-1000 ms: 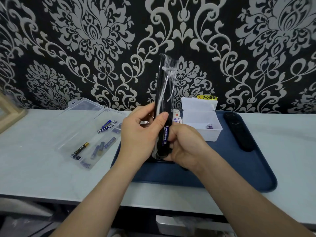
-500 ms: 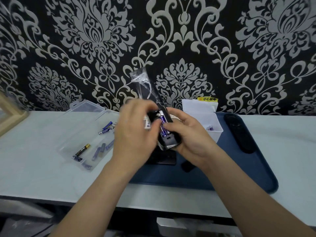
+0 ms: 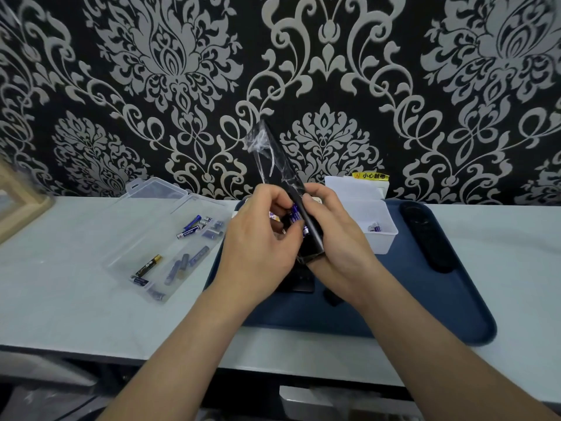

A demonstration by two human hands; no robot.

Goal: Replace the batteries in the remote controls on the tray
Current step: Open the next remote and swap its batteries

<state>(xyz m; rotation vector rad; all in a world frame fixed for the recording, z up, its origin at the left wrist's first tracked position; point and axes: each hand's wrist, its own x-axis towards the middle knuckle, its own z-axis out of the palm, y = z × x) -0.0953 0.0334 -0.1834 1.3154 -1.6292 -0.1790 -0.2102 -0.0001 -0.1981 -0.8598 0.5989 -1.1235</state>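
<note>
A pale grey-blue worktop [image 3: 76,299] runs the full width of the view, its far edge against the patterned wall and its front edge near the bottom. A dark blue tray [image 3: 425,299] with rounded corners lies flat on its centre and right. Just left of the tray lies a clear plastic case [image 3: 145,238], opened out flat and set at an angle; whether it touches the tray's rim cannot be told. At the far left, well apart from the case, stands a light wooden frame [image 3: 24,214], cut off by the picture's edge.

Bare forearms [image 3: 188,344], left hand [image 3: 258,241], right hand [image 3: 340,238]
</note>
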